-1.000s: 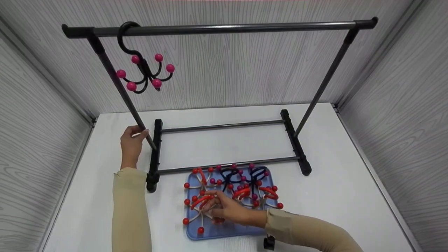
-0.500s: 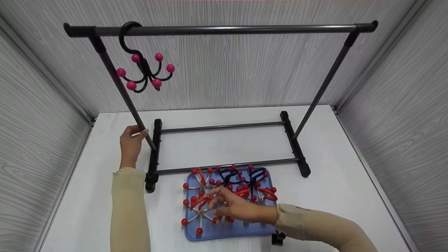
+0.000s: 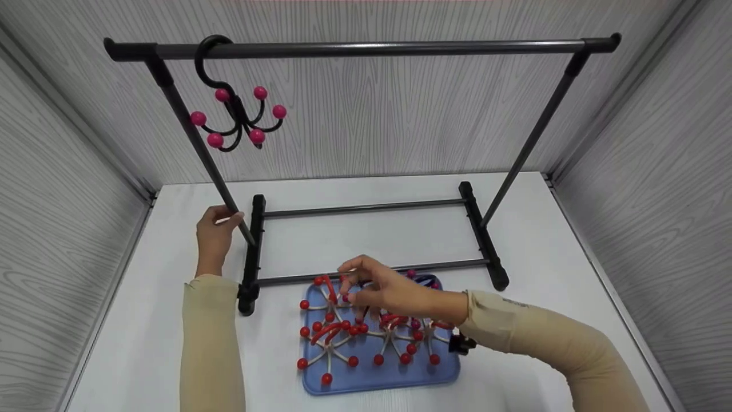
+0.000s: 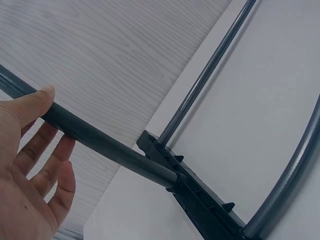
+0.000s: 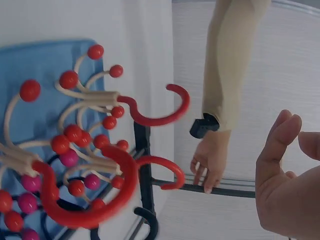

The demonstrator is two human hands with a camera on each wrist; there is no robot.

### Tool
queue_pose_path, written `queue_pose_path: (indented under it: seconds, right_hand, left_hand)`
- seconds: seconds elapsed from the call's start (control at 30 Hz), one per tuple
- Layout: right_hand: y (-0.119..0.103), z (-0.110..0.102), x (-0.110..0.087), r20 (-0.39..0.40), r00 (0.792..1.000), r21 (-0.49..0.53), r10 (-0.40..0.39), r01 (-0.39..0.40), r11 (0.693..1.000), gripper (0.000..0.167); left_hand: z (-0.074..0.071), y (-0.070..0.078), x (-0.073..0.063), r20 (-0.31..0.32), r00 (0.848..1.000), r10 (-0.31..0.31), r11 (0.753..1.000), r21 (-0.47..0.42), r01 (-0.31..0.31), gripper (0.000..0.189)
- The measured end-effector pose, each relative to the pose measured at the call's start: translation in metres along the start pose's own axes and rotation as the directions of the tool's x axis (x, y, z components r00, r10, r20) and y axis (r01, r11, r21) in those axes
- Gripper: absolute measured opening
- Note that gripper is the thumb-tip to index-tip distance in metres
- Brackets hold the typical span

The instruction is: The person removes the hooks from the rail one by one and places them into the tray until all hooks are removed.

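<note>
My left hand (image 3: 217, 237) grips the left upright pole (image 4: 110, 147) of a dark garment rack, thumb on one side and fingertips on the other. My right hand (image 3: 392, 289) hovers over the far part of a blue tray (image 3: 400, 376), fingers loosely bent and holding nothing. Below it lie several cream multi-arm hook hangers (image 3: 327, 347) with red hooks and red ball tips. A black hook hanger (image 3: 426, 279) with pink balls shows partly behind that hand. In the right wrist view, the right hand (image 5: 295, 185) is apart from a red hook (image 5: 87, 219).
One black hook hanger (image 3: 238, 111) with pink balls hangs from the left end of the rack's top bar (image 3: 372, 50). The rack's lower front bar (image 3: 303, 279) runs along the tray's far edge. Grey wood-grain walls (image 3: 400, 114) enclose the white table (image 3: 549, 320).
My right hand has moved from the left-middle of the tray toward its far edge and slightly right, uncovering the nearer red-hooked hangers. The left hand stays on the pole.
</note>
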State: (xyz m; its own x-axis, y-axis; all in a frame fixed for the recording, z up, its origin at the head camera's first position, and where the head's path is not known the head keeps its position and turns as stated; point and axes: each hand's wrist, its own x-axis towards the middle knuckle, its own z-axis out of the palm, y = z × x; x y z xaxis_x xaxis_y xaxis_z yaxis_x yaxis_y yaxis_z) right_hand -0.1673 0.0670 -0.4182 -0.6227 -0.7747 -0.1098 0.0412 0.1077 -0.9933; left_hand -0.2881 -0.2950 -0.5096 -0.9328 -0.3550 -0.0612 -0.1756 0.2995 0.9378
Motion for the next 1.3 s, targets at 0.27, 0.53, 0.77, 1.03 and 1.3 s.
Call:
queue_pose_path:
  seconds: [0.27,0.53,0.77,1.03,1.3]
  right_hand:
    - [-0.06,-0.03,0.023,-0.081,0.991,-0.092,-0.102,0.094,0.991,0.041]
    - [-0.111,-0.056,0.042,-0.181,0.966,-0.087,-0.186,0.173,0.981,0.036]
    - [-0.124,-0.069,0.057,-0.288,0.93,-0.043,-0.227,0.225,0.973,0.033]
    - [-0.139,-0.075,0.08,-0.342,0.91,-0.024,-0.236,0.243,0.97,0.031]
    - [-0.153,-0.072,0.108,-0.377,0.898,0.067,-0.228,0.272,0.96,0.028]
  left_hand:
    - [-0.001,0.003,-0.001,-0.007,1.0,0.011,1.0,-0.014,-0.011,0.035]
    - [-0.005,0.002,0.001,-0.006,1.0,0.008,1.0,0.004,-0.008,0.034]
    - [-0.004,0.003,0.001,-0.001,1.0,0.001,1.0,0.017,-0.001,0.037]
    - [-0.005,0.003,0.001,0.007,1.0,0.0,0.999,-0.033,0.0,0.031]
    - [-0.005,0.001,0.0,0.001,1.0,0.004,0.998,-0.064,-0.004,0.032]
